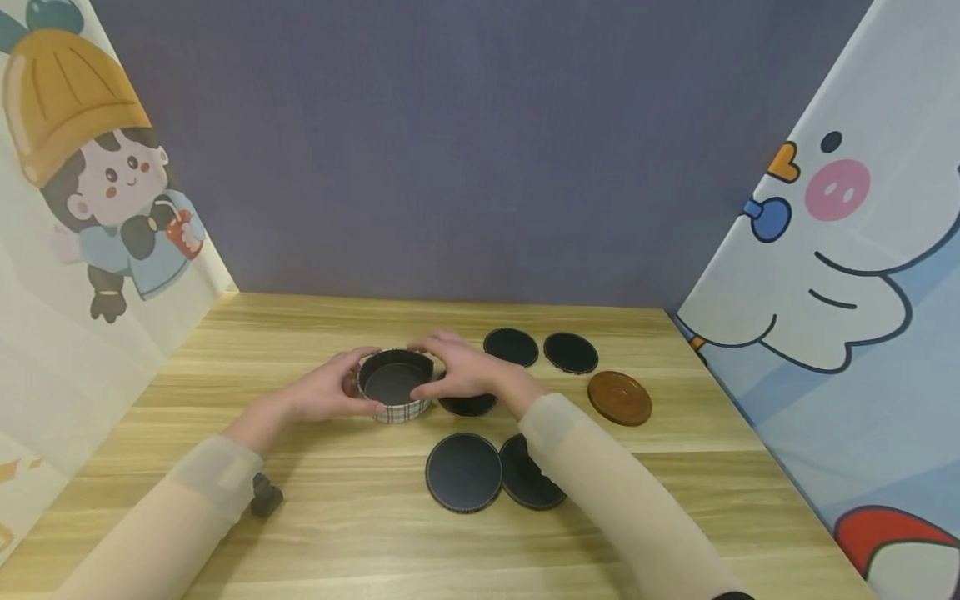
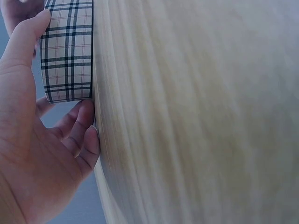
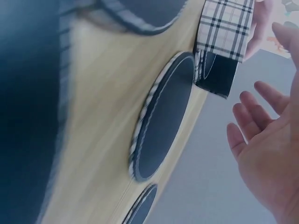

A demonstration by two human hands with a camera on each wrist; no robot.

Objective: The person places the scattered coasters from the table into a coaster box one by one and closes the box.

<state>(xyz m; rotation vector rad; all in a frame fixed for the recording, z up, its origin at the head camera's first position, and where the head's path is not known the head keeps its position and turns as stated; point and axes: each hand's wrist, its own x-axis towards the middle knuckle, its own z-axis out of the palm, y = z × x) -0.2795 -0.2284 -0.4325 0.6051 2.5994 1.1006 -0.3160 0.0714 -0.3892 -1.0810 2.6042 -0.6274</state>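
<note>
A round holder (image 1: 395,386) with a plaid wall and dark inside stands on the wooden table (image 1: 337,517). My left hand (image 1: 330,393) grips its left side; the left wrist view shows the thumb lying along the plaid wall (image 2: 67,51) and the fingers (image 2: 84,130) curled by its base. My right hand (image 1: 459,372) holds the right side, forefinger over the far rim and thumb at the front. In the right wrist view the other fingers (image 3: 247,121) hang free of the holder (image 3: 224,32). A black coaster (image 1: 467,406) lies partly under this hand.
Two black coasters (image 1: 511,347) (image 1: 571,352) lie behind the right hand, and a brown one (image 1: 619,397) to the right. Two overlapping black coasters (image 1: 463,471) (image 1: 528,477) lie near the right forearm. A small black object (image 1: 266,497) sits by the left forearm. Printed cloth walls stand on both sides.
</note>
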